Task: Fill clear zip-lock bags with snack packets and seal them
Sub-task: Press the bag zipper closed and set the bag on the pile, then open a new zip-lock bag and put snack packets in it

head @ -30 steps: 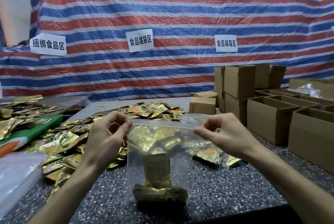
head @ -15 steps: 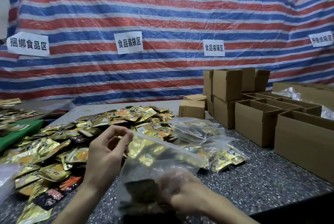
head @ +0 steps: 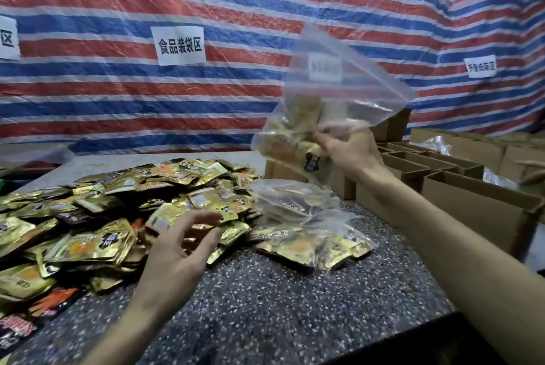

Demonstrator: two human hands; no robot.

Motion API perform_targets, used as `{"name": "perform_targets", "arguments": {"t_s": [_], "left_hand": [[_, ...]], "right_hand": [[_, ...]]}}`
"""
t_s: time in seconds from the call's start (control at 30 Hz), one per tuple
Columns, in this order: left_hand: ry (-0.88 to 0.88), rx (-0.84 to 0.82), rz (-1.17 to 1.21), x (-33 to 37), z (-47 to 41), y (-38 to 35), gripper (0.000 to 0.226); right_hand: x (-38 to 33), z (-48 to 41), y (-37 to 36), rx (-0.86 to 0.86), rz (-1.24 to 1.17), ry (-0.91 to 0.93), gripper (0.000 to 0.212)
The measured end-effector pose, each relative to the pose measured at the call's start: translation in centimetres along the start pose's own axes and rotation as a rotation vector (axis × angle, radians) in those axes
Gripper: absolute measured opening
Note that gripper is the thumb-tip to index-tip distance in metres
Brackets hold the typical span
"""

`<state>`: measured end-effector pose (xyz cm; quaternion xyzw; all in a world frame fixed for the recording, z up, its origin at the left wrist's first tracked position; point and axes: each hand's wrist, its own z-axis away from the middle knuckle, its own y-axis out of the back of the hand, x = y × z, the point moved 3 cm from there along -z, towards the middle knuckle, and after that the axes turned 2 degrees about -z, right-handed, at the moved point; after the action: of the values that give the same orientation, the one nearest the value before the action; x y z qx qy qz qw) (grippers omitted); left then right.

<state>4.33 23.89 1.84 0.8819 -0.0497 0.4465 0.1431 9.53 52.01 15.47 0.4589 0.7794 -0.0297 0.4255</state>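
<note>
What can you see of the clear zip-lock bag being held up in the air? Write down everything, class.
The clear zip-lock bag is thin, crinkled see-through plastic, held up above the table before the striped tarp. The right hand grips its lower part, where gold snack packets are bunched; the empty upper part sticks up, tilted. It looks blurred, and whether its zip is closed cannot be told.
</note>
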Motion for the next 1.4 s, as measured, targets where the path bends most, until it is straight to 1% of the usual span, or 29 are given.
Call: {"name": "perform_targets", "arguments": {"t_s": [0.1, 0.17, 0.2, 0.27, 0.33, 0.37, 0.4, 0.47, 0.53, 0.57, 0.63, 0.67, 0.7, 0.73, 0.77, 0.8, 0.83, 0.9, 1.0, 1.03, 1.07, 1.13, 1.2, 1.3, 1.4], "left_hand": [[0.026, -0.014, -0.053, -2.0, -0.1, -1.2, 0.015], [0.028, -0.013, -0.086, -3.3, -0.1, -1.9, 0.015], [0.029, -0.012, -0.100, -4.0, -0.1, -2.3, 0.016], [0.050, -0.014, -0.105, -5.4, 0.3, -3.0, 0.017], [0.048, -0.020, -0.153, -6.7, 0.7, -3.5, 0.021], [0.035, -0.028, -0.211, -7.2, 0.8, -3.6, 0.024], [0.023, -0.035, -0.257, -7.6, 0.8, -3.7, 0.026], [-0.008, -0.041, -0.304, -7.8, 0.9, -3.7, 0.028], [-0.057, -0.061, -0.340, -7.5, 1.0, -3.9, 0.031], [-0.075, -0.065, -0.350, -7.4, 1.0, -3.9, 0.033], [-0.087, -0.054, -0.343, -7.3, 0.9, -3.9, 0.034], [-0.083, -0.039, -0.332, -7.4, 0.9, -3.9, 0.033], [-0.076, -0.019, -0.317, -7.5, 0.9, -3.8, 0.031], [-0.068, 0.003, -0.296, -7.6, 0.8, -3.7, 0.028], [-0.057, 0.023, -0.267, -7.7, 0.8, -3.5, 0.024], [-0.046, 0.041, -0.239, -7.8, 0.9, -3.4, 0.018], [-0.039, 0.063, -0.225, -7.9, 0.9, -3.2, 0.013], [-0.054, 0.127, -0.252, -7.8, 1.0, -2.9, 0.008], [-0.047, 0.225, -0.246, -7.9, 1.0, -2.4, 0.009], [-0.036, 0.258, -0.222, -7.9, 1.0, -2.2, 0.007], [-0.025, 0.287, -0.195, -7.9, 1.0, -2.1, 0.005], [-0.008, 0.334, -0.147, -7.7, 1.1, -1.9, 0.010], [0.013, 0.357, -0.109, -7.4, 1.3, -1.7, 0.009], [0.072, 0.362, -0.080, -6.8, 1.7, -1.4, 0.012], [0.157, 0.318, -0.078, -6.2, 2.1, 0.1, 0.007]], "right_hand": [[1.0, -3.6, -0.3, 0.198, 0.148, 0.043, 0.017], [2.1, -5.1, -1.6, 0.217, 0.290, 0.048, 0.021], [3.0, -5.5, -2.5, 0.186, 0.374, 0.021, 0.023], [5.4, -5.4, -4.9, 0.039, 0.474, -0.112, 0.025], [8.4, -3.9, -7.5, -0.201, 0.514, -0.257, 0.020], [9.6, -2.9, -8.7, -0.325, 0.550, -0.302, 0.024], [10.4, -2.1, -9.4, -0.414, 0.584, -0.321, 0.033], [11.1, -1.4, -10.0, -0.476, 0.528, -0.344, 0.048], [10.7, -1.2, -9.6, -0.464, 0.428, -0.357, 0.053], [10.4, -1.1, -9.3, -0.447, 0.408, -0.363, 0.053], [9.5, -0.4, -8.9, -0.371, 0.418, -0.338, 0.039], [8.8, 0.3, -9.0, -0.297, 0.425, -0.284, 0.036], [7.8, 1.2, -9.3, -0.193, 0.405, -0.191, 0.040], [6.6, 2.4, -9.8, -0.068, 0.347, -0.063, 0.043], [5.3, 3.7, -10.6, 0.051, 0.267, 0.080, 0.039], [4.2, 5.0, -11.6, 0.119, 0.197, 0.202, 0.034], [3.4, 6.5, -12.9, 0.126, 0.145, 0.286, 0.029], [2.6, 9.3, -15.4, 0.087, 0.072, 0.374, 0.024], [3.6, 13.2, -18.4, 0.072, 0.096, 0.476, 0.024], [4.1, 14.2, -19.1, 0.000, 0.072, 0.505, 0.023], [4.5, 14.7, -19.7, -0.116, 0.007, 0.504, 0.022], [5.3, 15.1, -20.3, -0.332, -0.105, 0.422, 0.023], [6.0, 14.9, -20.4, -0.436, -0.118, 0.330, 0.022], [6.7, 14.8, -20.6, -0.492, -0.097, 0.251, 0.012], [6.8, 14.7, -20.7, -0.487, -0.097, 0.237, 0.009]]}}
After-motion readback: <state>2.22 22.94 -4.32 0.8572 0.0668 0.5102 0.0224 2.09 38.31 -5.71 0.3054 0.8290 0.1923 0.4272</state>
